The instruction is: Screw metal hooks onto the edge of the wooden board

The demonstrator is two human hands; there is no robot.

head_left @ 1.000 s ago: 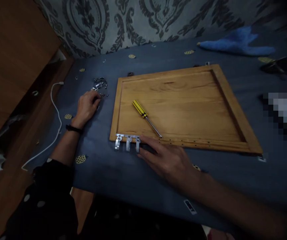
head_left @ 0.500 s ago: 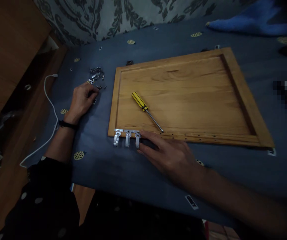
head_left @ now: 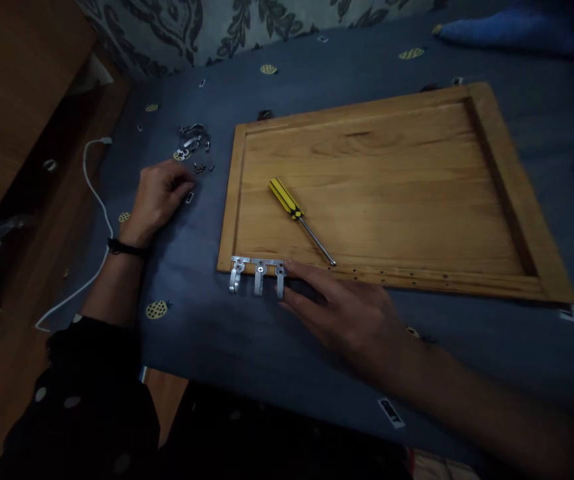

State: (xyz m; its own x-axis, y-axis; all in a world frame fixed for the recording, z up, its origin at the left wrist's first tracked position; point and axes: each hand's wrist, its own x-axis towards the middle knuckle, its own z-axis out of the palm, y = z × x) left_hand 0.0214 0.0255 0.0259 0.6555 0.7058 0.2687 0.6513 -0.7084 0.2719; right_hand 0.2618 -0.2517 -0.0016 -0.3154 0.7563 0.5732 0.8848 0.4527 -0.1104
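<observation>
My right hand (head_left: 351, 307) pinches the right end of a metal hook rack (head_left: 260, 269), thumb and fingers around its last hook. The rack lies along the near left edge of a framed wooden panel (head_left: 381, 180), its three hooks hanging over that edge. A screw head shows at the middle hook. Left of the panel, my left hand (head_left: 159, 197) is closed, fingertips pinched together beside a few small screws (head_left: 199, 168); whether something is between them cannot be made out. A yellow-and-black screwdriver (head_left: 287, 199) rests on the panel, tip toward my right hand.
More metal hooks (head_left: 193, 138) lie beyond the screws. A white cable (head_left: 97, 193) runs along the left side of the dark blue patterned sheet (head_left: 207, 353). At the back right is a blue plush-like object (head_left: 511, 32). Small holes line the panel's near edge.
My left hand has drawn back slightly from the screws, fingertips pinched. My right hand stays on the hook rack. The view has shifted a little, moving the panel rightward in the picture.
</observation>
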